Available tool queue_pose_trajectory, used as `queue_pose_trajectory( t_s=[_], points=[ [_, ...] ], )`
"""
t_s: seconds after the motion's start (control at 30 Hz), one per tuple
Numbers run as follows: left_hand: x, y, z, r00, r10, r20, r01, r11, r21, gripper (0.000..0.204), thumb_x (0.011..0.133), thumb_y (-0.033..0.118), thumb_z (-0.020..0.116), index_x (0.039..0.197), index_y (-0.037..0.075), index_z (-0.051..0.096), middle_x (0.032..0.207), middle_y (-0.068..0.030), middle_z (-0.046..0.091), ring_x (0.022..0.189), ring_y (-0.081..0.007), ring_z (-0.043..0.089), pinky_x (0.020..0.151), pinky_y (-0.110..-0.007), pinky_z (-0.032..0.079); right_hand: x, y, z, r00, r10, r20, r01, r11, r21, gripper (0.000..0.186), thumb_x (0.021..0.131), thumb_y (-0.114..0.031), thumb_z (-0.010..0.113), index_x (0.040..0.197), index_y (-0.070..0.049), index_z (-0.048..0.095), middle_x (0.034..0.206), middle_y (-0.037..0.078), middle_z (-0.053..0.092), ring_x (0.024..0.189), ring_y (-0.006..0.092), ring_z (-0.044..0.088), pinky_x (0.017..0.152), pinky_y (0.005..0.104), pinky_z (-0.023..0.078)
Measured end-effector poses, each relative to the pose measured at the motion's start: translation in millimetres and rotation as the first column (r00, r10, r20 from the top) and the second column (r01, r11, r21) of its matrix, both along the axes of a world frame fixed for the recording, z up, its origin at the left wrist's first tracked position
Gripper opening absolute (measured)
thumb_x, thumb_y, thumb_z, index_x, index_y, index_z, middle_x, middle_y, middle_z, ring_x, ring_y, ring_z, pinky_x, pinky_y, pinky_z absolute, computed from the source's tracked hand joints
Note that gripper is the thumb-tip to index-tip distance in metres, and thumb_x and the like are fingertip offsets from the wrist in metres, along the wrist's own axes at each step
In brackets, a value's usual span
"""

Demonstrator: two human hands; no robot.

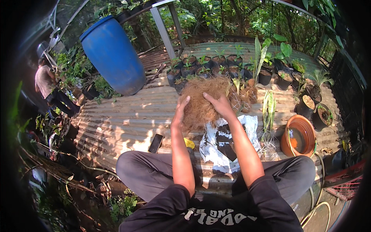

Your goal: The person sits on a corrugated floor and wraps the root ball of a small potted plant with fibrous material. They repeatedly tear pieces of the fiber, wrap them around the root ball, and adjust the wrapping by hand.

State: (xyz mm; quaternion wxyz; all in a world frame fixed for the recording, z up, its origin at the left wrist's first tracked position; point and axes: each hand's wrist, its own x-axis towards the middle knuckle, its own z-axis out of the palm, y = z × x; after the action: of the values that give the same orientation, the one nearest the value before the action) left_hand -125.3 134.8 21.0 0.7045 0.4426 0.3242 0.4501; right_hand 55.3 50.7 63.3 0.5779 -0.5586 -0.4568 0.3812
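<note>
A big loose bundle of brown coconut fiber (pixel 201 102) is held up in front of me between both hands. My left hand (pixel 180 110) presses on its left side, and my right hand (pixel 221 105) grips it from the right with the thumb on top. Below it lies a white plastic sheet (pixel 208 146) smeared with dark soil, bearing a black plastic piece (pixel 225 140). Just right of the sheet rest cut snake plant leaves (pixel 269 106) with pale bare roots. Plants with fiber-wrapped, netted root balls (pixel 246 94) stand behind my right hand, partly hidden by the fiber.
I sit cross-legged on corrugated metal sheeting (pixel 112 116). A black phone (pixel 155 143) and a yellow item (pixel 189 143) lie near my legs. An orange pot (pixel 286 141) and hose (pixel 321 166) are right; potted seedlings (pixel 203 63), a blue barrel (pixel 112 58) and another person (pixel 46 81) are farther off.
</note>
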Motion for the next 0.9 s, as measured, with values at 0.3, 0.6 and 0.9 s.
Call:
queue_pose_trajectory(
  t_s=[0.3, 0.6, 0.9],
  points=[
    [6.1, -13.8, -16.4, 0.933, 0.226, -0.280, -0.158, 0.957, 0.244, 0.060, 0.089, 0.039, 0.071, 0.130, -0.002, 0.056, 0.125, -0.0124, 0.062, 0.111, -0.0214, 0.058, 0.096, -0.037, 0.046, -12.5, 7.2, -41.9, 0.954, -0.186, 0.236, 0.195, 0.981, -0.016, 0.082, 0.089, -0.065, 0.055, 0.127, 0.007, 0.057, 0.123, 0.028, 0.061, 0.118, 0.0371, 0.058, 0.100, 0.0420, 0.042],
    [-16.2, 5.9, -47.5, 0.926, 0.341, -0.160, -0.275, 0.902, 0.331, 0.062, 0.092, 0.045, 0.066, 0.129, -0.003, 0.056, 0.123, -0.0134, 0.063, 0.112, -0.0229, 0.057, 0.100, -0.037, 0.042, -16.7, 16.1, -67.7, 0.975, -0.209, 0.072, 0.212, 0.977, -0.035, 0.068, 0.089, -0.054, 0.063, 0.126, 0.003, 0.059, 0.123, 0.020, 0.064, 0.115, 0.0299, 0.059, 0.101, 0.0388, 0.042],
    [-14.3, 0.4, -50.0, 0.865, 0.368, -0.340, -0.219, 0.888, 0.405, 0.065, 0.096, 0.050, 0.057, 0.131, -0.005, 0.053, 0.124, -0.0170, 0.063, 0.114, -0.0269, 0.057, 0.102, -0.037, 0.039, -21.9, 4.1, -71.5, 1.000, -0.011, -0.014, 0.011, 1.000, 0.001, 0.069, 0.085, -0.043, 0.073, 0.132, 0.003, 0.052, 0.129, 0.019, 0.060, 0.120, 0.0293, 0.056, 0.102, 0.0388, 0.041]
  ],
)
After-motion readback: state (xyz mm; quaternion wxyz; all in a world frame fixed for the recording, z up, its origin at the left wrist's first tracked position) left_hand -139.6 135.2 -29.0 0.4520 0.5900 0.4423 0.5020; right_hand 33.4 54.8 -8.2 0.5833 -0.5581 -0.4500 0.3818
